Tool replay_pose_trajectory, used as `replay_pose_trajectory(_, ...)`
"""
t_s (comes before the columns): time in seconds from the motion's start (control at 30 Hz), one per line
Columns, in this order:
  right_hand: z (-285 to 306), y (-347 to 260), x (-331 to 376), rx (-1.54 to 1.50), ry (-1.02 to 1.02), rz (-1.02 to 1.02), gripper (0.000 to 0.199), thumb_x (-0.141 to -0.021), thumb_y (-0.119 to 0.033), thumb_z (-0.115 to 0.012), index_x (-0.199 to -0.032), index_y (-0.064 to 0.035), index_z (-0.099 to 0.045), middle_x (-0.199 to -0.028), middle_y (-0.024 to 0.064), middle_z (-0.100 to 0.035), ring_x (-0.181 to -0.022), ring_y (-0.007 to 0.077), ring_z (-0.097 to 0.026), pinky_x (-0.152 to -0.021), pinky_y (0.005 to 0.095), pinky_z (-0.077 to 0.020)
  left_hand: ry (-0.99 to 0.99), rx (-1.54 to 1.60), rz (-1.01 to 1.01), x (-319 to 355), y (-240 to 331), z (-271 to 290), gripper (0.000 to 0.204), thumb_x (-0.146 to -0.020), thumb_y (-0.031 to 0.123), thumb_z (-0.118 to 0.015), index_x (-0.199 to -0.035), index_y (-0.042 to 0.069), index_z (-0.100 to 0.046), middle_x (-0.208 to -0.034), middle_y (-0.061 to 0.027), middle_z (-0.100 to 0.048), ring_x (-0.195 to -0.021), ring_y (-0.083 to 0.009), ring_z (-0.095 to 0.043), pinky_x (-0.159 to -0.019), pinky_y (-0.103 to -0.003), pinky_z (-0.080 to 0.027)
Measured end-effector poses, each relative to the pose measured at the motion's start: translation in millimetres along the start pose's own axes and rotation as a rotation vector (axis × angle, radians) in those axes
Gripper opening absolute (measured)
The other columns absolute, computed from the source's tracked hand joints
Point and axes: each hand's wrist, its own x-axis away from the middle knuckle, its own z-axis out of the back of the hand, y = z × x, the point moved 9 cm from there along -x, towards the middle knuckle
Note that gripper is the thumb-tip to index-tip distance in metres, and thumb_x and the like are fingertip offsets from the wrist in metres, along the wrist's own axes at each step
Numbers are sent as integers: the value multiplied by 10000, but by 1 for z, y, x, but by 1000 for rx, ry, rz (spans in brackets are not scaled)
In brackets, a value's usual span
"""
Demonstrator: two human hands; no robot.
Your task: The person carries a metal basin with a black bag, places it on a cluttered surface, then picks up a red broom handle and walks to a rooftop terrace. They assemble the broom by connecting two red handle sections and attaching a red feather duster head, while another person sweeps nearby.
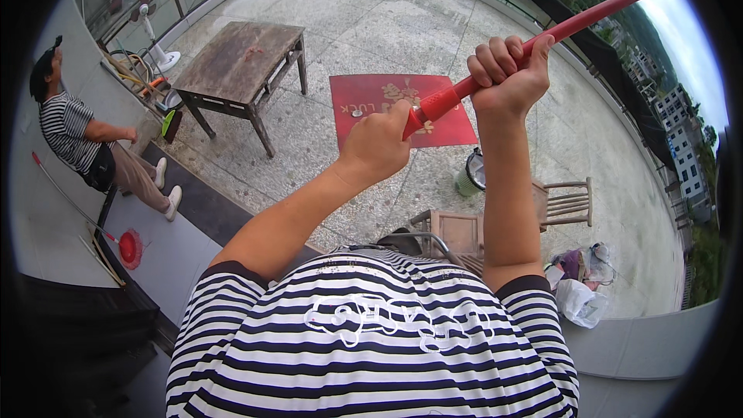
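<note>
The left hand [378, 142] closes around the lower end of a red pole [588, 20], with the fingers wrapped over the shaft. The right hand [511, 73] is clenched around the same pole farther up, with its fingers curled and the thumb lying along the shaft. The two hands are apart, and a thicker red sleeve [439, 104] is exposed between them. The pole is held in the air, tilted; its free end rises toward the upper right, past the right hand.

In the view, the lower section of the pole overlaps a red mat [357, 91], which lies in the middle of the terrace floor [352, 27]. A small round object [357, 114] rests near the left edge of the mat. A wooden worktop [232, 54] stands toward the left edge of the floor; a small reddish item [253, 53], too small to identify, lies between its far and near edges. A lined waste bin [469, 178] stands near the mat's lower right corner. A wooden chair [563, 203] stands beyond the right forearm, and plastic bags [580, 302] lie by the floor's near right edge.
</note>
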Motion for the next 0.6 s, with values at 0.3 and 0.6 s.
replay_pose_trajectory(0.3,-45,0,17,-299,-544,-297,535,-914,-607,-425,-647,-150,-344,-500,-75,-246,-405,49,-194,-343,210,-198,-1155,1723,578,49,40,-52,221,-739,-50,-670,-760,7,-458,-507,-1,-378,-335,-39,-311,-278,-212,-185)
replay_pose_trajectory(0.6,-12,19,-19,50,-104,-143,558,-895,-646,-417,-669,-142,-343,-503,-63,-228,-393,60,-170,-335,233,-158,231,70,40,29,10,8,378,-841,104,-626,-1170,3,-470,-769,-151,-614,-589,-315,-619,-539,-400,-486)
